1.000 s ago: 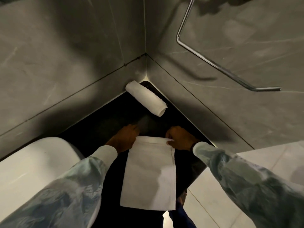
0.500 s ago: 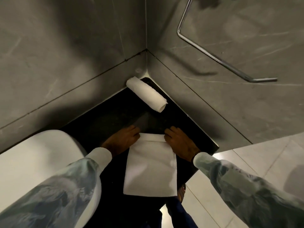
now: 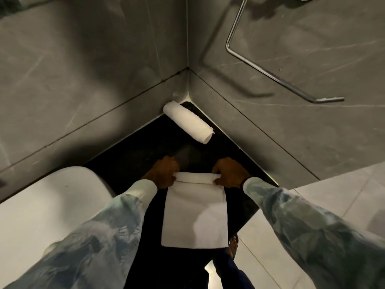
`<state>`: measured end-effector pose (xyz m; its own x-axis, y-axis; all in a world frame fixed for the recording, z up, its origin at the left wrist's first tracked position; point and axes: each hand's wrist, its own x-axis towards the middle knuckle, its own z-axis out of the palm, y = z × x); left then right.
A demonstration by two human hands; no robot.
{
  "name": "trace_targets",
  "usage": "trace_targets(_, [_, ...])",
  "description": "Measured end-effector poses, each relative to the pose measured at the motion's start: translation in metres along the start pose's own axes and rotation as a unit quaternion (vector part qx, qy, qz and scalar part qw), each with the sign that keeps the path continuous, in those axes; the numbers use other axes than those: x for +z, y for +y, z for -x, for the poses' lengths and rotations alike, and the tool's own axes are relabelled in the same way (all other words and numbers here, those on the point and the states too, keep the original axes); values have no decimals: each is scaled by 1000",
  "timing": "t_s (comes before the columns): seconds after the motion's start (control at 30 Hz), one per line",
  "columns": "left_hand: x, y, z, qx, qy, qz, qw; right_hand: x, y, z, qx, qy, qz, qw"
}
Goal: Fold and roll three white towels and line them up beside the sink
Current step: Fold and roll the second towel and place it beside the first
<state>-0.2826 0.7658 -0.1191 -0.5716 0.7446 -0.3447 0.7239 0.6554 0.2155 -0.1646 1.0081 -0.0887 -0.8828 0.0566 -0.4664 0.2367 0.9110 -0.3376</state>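
Note:
A folded white towel [image 3: 194,215] lies flat on the black counter [image 3: 129,155], its near end hanging over the counter's front edge. Its far end is curled into a small roll. My left hand [image 3: 165,172] grips the roll's left end and my right hand [image 3: 230,173] grips its right end. A finished rolled white towel [image 3: 188,125] lies in the far corner of the counter, against the wall. The white sink [image 3: 52,205] sits to the left, partly hidden by my left sleeve.
Grey tiled walls meet in a corner behind the counter. A chrome towel rail [image 3: 270,76] juts out from the right wall above the counter. Light floor tiles [image 3: 341,203] show at right, and a foot [image 3: 233,245] below the counter edge.
Both hands have turned the flat towel's far edge over toward me, forming a small roll. The view has shifted slightly.

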Motion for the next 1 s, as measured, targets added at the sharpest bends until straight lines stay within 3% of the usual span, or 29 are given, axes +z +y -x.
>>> trace_targets(0.1, [9,-1,2,65,34,-84,994,3,-1,-3,-35,37,56,997])
trace_targets(0.23, [8,7,10,96,84,-165,978,12,-1,4,-93,122,213,965])
trace_targets(0.33, [4,24,31,123,131,-168,969,24,4,16,-136,176,209,952])
trace_targets(0.5, [0,38,51,121,158,-130,971,33,11,33,-165,170,173,956])
trace_targets(0.57, [1,34,52,119,138,-104,978,30,13,36,-149,156,131,968])
trace_targets(0.63, [1,28,50,101,97,2,990,28,12,32,-156,143,128,969])
trace_targets(0.7, [-4,23,43,33,57,104,992,28,10,27,-182,137,172,958])
trace_targets(0.9, [-10,32,26,-101,-59,144,983,35,3,34,-170,150,159,961])
trace_targets(1.0, [-10,36,26,-110,-46,138,983,20,1,29,-117,98,44,987])
